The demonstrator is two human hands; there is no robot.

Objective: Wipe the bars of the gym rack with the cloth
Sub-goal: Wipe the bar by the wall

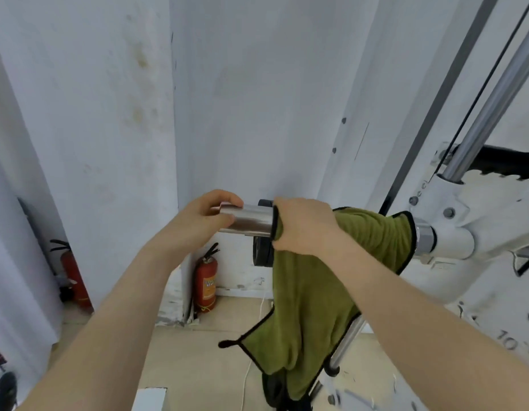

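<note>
right hand (304,225) clamped the green cloth (316,292) round the steel bar (251,220); left hand (204,216), at nine o'clock, gripped the bar's end. the hanging cloth could snag on the upright below.

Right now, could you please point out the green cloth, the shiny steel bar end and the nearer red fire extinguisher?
green cloth (310,295), head view, hanging fold.
shiny steel bar end (251,220), head view, bare sleeve.
red fire extinguisher (206,284), head view, cylinder body.
</note>
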